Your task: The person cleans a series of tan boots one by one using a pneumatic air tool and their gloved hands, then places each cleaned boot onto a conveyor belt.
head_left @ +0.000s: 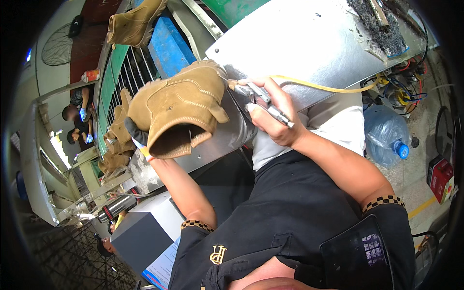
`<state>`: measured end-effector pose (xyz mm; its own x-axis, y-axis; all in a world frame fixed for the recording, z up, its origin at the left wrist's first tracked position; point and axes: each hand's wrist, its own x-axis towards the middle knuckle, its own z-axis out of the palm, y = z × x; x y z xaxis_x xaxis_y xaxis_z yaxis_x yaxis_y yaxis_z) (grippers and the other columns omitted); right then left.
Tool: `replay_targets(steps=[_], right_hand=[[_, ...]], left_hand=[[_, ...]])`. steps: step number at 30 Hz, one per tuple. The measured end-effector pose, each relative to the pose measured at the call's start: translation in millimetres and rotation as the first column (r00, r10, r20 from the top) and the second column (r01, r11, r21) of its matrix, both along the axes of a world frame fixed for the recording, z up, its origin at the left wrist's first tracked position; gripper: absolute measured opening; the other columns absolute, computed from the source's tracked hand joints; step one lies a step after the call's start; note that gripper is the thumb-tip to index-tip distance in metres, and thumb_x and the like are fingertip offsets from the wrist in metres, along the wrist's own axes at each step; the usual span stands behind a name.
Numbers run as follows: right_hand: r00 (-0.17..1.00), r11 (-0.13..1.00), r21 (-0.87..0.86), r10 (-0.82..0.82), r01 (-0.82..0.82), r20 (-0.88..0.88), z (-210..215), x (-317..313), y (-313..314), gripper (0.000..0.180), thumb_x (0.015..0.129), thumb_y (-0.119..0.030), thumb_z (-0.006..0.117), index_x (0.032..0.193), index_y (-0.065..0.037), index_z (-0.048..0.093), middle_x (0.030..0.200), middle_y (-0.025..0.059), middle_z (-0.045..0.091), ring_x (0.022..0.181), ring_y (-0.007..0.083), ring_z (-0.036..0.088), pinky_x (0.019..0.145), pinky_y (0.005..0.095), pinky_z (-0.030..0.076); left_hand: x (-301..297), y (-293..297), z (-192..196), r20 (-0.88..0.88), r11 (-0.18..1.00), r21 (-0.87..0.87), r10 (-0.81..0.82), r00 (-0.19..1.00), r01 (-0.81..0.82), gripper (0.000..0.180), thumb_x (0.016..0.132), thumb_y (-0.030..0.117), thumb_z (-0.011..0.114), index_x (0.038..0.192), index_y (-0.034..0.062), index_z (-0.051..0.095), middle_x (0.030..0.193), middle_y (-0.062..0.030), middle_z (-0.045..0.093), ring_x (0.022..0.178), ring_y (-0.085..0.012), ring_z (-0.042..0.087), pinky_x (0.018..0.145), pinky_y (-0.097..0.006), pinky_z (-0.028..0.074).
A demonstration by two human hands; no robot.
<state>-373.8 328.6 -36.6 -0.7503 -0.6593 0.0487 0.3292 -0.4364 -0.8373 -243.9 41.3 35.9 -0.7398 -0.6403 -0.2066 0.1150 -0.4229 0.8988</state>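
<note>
Left hand (137, 137) grasps a tan suede boot (179, 108) at its opening, held up before the steel counter (299, 48). Right hand (270, 116) is clenched around a metal spray tool (263, 101), its nozzle touching the boot's heel, yellow hose (319, 86) trailing right.

Boot (179, 108) left of spray tool (263, 101), above lap.

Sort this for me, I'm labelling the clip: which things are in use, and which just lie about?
In use:
tan suede boot upper on gloved left hand
metal air tool in right hand
yellow hose

Lying about:
blue water bottle
red box
second tan boot upper
</note>
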Motion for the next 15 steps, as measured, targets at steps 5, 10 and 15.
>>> replay_targets(steps=[5, 10, 15], right_hand=[[1.0, 0.993, 0.116, 0.0, 0.002, -0.011, 4, 0, -15, 0.041, 0.084, -0.011, 0.057, 0.124, -0.001, 0.055, 0.081, 0.006, 0.063, 0.071, 0.0091, 0.056, 0.065, 0.0262, 0.046], [0.995, 0.987, 0.157, -0.03, 0.045, -0.092, 4, 3, -32, 0.042, 0.084, -0.016, 0.059, 0.123, -0.002, 0.052, 0.072, 0.0058, 0.059, 0.065, 0.0121, 0.056, 0.062, 0.0286, 0.046], [0.996, 0.983, 0.185, 0.028, -0.012, -0.082, 3, 7, -29, 0.04, 0.084, -0.016, 0.06, 0.12, -0.001, 0.05, 0.064, 0.0056, 0.056, 0.056, 0.0118, 0.052, 0.056, 0.0295, 0.043]], left_hand=[[64, -36, -35, 0.245, 0.9, -0.424, 0.009, 0.97, 0.099, 0.062, 0.096, 0.048, 0.053, 0.142, 0.0076, 0.043, 0.143, -0.0123, 0.048, 0.129, -0.0281, 0.048, 0.109, -0.046, 0.041], [110, 29, -30, 0.351, 0.976, -0.044, 0.215, 0.912, -0.213, 0.062, 0.097, 0.049, 0.052, 0.143, 0.0093, 0.043, 0.142, -0.0111, 0.049, 0.129, -0.0285, 0.048, 0.103, -0.049, 0.046], [118, 108, -16, 0.608, 0.985, -0.109, 0.172, 0.775, -0.134, 0.07, 0.096, 0.055, 0.049, 0.146, 0.0069, 0.037, 0.136, -0.0139, 0.054, 0.114, -0.0305, 0.061, 0.079, -0.042, 0.061]])
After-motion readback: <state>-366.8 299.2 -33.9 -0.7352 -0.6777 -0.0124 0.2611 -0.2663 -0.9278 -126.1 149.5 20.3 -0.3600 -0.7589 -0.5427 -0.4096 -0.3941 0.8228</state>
